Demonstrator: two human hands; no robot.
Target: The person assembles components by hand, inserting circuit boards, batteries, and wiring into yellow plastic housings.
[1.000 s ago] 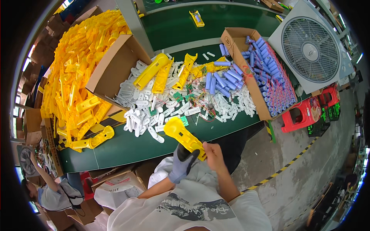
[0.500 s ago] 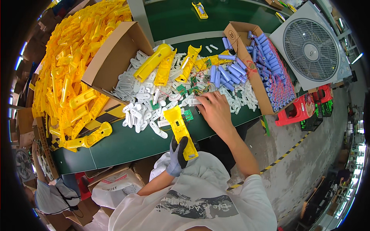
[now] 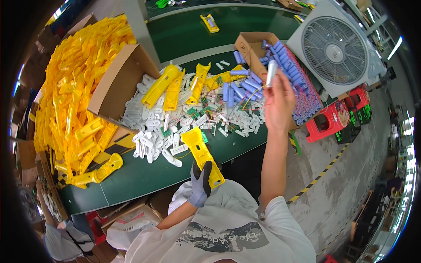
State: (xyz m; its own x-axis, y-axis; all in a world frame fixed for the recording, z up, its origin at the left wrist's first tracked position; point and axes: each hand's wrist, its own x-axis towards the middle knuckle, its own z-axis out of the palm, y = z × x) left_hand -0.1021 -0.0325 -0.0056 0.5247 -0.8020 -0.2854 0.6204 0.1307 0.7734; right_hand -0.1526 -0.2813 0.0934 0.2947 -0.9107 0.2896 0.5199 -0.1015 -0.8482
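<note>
My left hand [image 3: 201,185], in a grey glove with dark fingertips, grips the lower part of a yellow plastic shell [image 3: 196,142] over the table's front edge. A small green circuit board [image 3: 205,137] shows beside the shell's upper end. My bare right hand [image 3: 279,98] is raised near the cardboard battery box and pinches a pale cylindrical battery [image 3: 271,72], held nearly upright. A thin yellow wire [image 3: 252,97] runs from by that hand toward the pile. Loose purple batteries [image 3: 239,92] lie left of it.
A big heap of yellow shells [image 3: 74,83] fills the left. White plastic pieces [image 3: 151,140] spill from a tipped cardboard box [image 3: 118,83]. Purple cells fill a cardboard box [image 3: 256,41] at right, before a grey fan [image 3: 333,52]. Red stools [image 3: 326,125] stand on the floor.
My right hand has left the middle of the pile, moved right and up, and now holds a battery. The left hand keeps its grip on the yellow shell. The view has shifted slightly.
</note>
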